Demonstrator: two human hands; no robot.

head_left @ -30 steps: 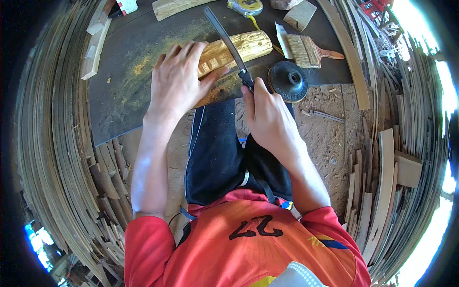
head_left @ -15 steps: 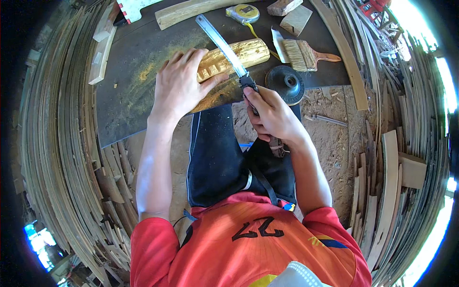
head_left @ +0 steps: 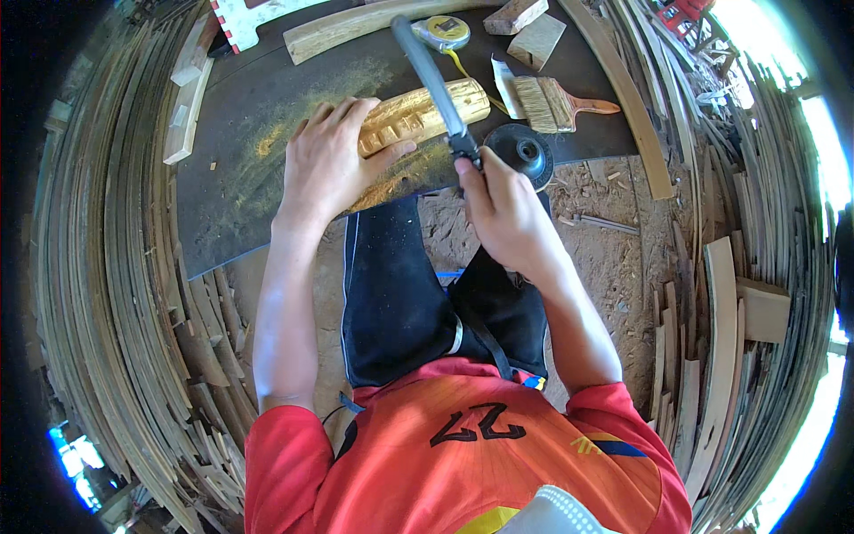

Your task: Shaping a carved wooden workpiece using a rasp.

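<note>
Left of the left hand [head_left: 327, 169], the table [head_left: 233, 200] gives wide room to pass. A narrower gap parts that hand from the right hand [head_left: 509, 200]. The blade [head_left: 429, 76] bars the way over the wood [head_left: 400, 116]; to its right, disc [head_left: 527, 153], brush [head_left: 550, 107] and tape [head_left: 447, 32] crowd passage.

Blade [head_left: 430, 76] blurred, handle [head_left: 463, 146] mostly hidden

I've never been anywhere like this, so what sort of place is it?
Probably a woodworking shop: wooden strips are stacked on both sides, yellowish dust lies on the table, and the left hand holds a notched wood piece.
</note>
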